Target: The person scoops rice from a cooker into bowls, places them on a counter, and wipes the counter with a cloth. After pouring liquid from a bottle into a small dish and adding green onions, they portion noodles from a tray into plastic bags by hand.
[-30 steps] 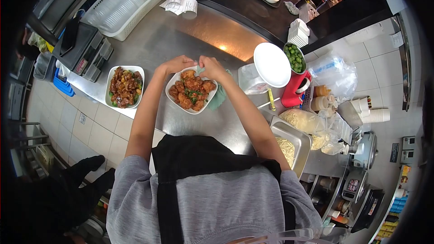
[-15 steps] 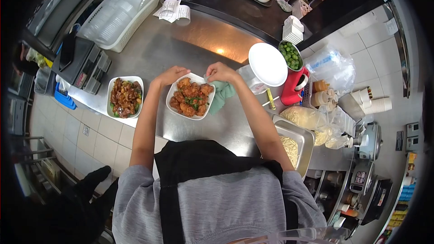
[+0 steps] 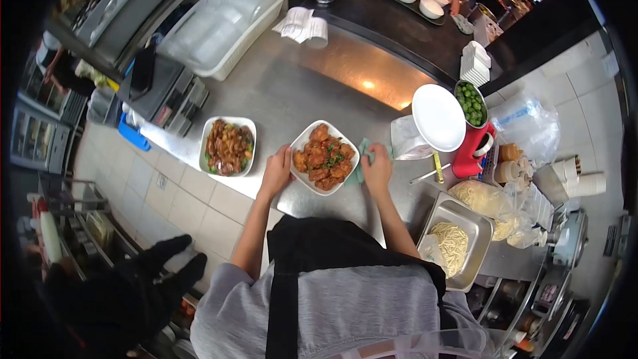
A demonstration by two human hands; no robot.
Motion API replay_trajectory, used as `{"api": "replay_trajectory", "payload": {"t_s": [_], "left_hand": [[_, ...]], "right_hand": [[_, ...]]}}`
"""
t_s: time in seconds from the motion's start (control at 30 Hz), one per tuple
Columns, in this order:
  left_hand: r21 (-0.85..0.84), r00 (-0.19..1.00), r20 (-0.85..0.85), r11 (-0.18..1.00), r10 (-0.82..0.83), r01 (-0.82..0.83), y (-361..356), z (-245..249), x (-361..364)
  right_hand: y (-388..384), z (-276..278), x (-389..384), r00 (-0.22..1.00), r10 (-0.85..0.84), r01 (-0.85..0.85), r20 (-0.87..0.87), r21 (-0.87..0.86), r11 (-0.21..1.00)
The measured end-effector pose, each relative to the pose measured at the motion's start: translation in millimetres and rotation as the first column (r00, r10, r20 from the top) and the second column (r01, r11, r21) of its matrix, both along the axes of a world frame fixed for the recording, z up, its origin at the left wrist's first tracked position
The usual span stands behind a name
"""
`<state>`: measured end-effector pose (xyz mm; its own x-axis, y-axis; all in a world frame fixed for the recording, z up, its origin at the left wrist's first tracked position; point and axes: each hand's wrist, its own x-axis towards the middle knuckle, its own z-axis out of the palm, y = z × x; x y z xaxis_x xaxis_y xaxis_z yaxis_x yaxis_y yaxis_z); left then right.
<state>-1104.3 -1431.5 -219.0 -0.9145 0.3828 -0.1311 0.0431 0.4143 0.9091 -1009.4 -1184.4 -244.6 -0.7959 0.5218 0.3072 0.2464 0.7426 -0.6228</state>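
Note:
A white square bowl (image 3: 324,157) of fried, glazed pieces with chopped green garnish stands on the steel counter. At its left rim is my left hand (image 3: 276,171), its fingers closed on the bowl's edge. My right hand (image 3: 377,167) is just right of the bowl, fingers bent over a green cloth (image 3: 362,159) that lies partly behind the bowl's right corner. Farther left on the counter stands a second white bowl (image 3: 228,147) with brown glazed food and some greens.
White plate (image 3: 438,118), bowl of green limes (image 3: 470,104) and red dispenser (image 3: 473,153) stand right. A steel tray (image 3: 475,246) holds noodles. White basket (image 3: 232,53) of containers is back left. Across the dark shelf, a co-worker's hand (image 3: 455,5) is beside white bowls; another person stands lower left.
The view has shifted, so the counter items appear farther right. My right hand has moved from the bowl's upper corner down onto the cloth; my left hand is lower on the left side.

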Motion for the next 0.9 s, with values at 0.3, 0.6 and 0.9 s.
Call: {"api": "replay_trajectory", "payload": {"t_s": [0.3, 0.6, 0.9], "left_hand": [[0.208, 1.000, -0.008, 0.978, 0.026, -0.024, 72.3, -4.1, -96.4], [0.366, 0.993, -0.106, 0.931, 0.044, -0.002, 291.7, -22.7, -277.8], [0.247, 0.985, 0.150, 0.961, 0.086, -0.121, 407.6, -19.1, -328.3]], "right_hand": [[-10.7, -28.6, 6.5, 0.991, -0.065, 0.075, -0.113, 0.084, 0.994], [-12.5, -19.3, 10.3, 0.991, -0.042, 0.044, -0.126, 0.014, 0.999], [-7.6, -22.6, 9.9, 0.984, -0.010, 0.007, -0.175, -0.013, 1.000]]}}
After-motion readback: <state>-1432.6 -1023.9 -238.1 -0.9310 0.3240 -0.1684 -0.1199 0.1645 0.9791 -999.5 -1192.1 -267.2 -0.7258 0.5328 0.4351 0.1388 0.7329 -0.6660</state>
